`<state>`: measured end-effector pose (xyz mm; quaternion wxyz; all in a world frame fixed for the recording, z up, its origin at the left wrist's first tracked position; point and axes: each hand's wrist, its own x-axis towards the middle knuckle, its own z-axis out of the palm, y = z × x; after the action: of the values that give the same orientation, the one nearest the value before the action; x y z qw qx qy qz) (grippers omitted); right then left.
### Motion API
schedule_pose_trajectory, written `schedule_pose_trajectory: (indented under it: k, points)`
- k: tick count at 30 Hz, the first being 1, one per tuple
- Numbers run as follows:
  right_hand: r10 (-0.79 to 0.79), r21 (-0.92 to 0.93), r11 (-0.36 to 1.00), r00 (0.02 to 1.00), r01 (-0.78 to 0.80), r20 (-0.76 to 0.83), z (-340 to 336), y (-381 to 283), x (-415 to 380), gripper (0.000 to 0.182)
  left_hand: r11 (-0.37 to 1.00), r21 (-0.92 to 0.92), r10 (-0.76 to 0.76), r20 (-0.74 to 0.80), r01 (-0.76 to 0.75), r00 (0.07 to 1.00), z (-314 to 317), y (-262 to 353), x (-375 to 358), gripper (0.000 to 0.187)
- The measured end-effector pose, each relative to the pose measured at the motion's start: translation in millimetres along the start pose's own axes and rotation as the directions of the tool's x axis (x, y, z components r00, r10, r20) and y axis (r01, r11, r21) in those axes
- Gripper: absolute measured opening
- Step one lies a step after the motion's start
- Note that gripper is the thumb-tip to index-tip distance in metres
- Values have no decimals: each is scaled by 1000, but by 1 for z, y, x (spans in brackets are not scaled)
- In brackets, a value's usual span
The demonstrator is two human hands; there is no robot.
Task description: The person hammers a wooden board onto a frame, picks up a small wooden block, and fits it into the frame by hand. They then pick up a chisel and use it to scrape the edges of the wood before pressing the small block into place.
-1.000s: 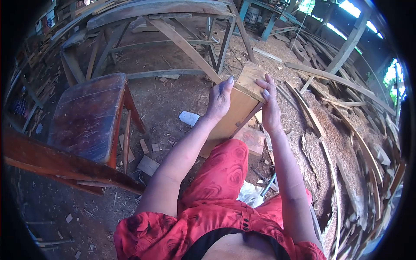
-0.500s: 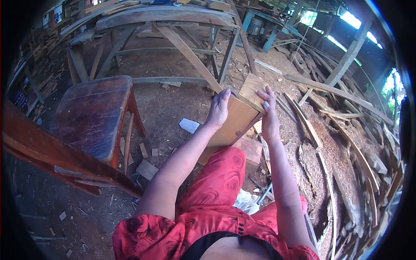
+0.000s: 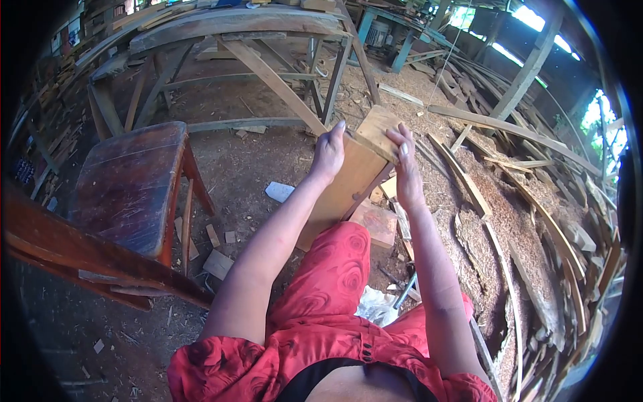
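A long wooden box-like piece [image 3: 353,175] stands tilted in front of my knee, its upper end away from me. Across its upper end lies a short wooden board [image 3: 376,131]. My left hand [image 3: 329,155] is closed on the left upper edge of the box, thumb pointing up. My right hand [image 3: 407,167] grips the right edge of the short board, with its fingertips on the top face. A small dark round spot shows on the side of the box. The lower end of the box is partly hidden behind my knee.
A red-brown wooden chair [image 3: 127,184] stands at the left. Behind is a wooden workbench [image 3: 241,25] with slanted legs. Long wood strips [image 3: 462,175] and shavings cover the ground at the right. A plastic bag [image 3: 377,307] and a metal tool [image 3: 406,292] lie by my legs.
The whole view has shifted slightly, so the scene sits a little further left. Both hands keep their hold, and my right hand's fingers have moved slightly on the board.
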<state>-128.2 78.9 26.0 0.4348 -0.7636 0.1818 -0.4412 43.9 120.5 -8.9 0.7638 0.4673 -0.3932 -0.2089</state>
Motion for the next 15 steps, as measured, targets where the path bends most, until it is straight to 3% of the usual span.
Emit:
schedule_pose_trajectory:
  k: [1,2,6,8,12,15]
  points:
    - [-11,-15,1000,1000,11,16,-5,6,6,65,1000,-11,28,-24,-28,999,6,-4,7,54]
    - [80,45,996,997,-80,10,-7,2,10,65,1000,-11,15,-27,-16,1000,11,-7,13,54]
    - [65,5,998,998,-65,19,-22,8,22,54,999,38,15,-10,-15,1000,24,-9,24,57]
    - [97,6,995,995,-97,-3,-26,12,25,61,997,72,-3,1,3,1000,28,-4,26,58]
    - [130,18,991,990,-129,-47,-29,20,29,59,997,81,-1,74,-5,997,35,-14,38,60]
    - [165,167,975,980,-145,-114,-30,24,29,44,997,83,-3,94,-5,996,39,-16,40,61]
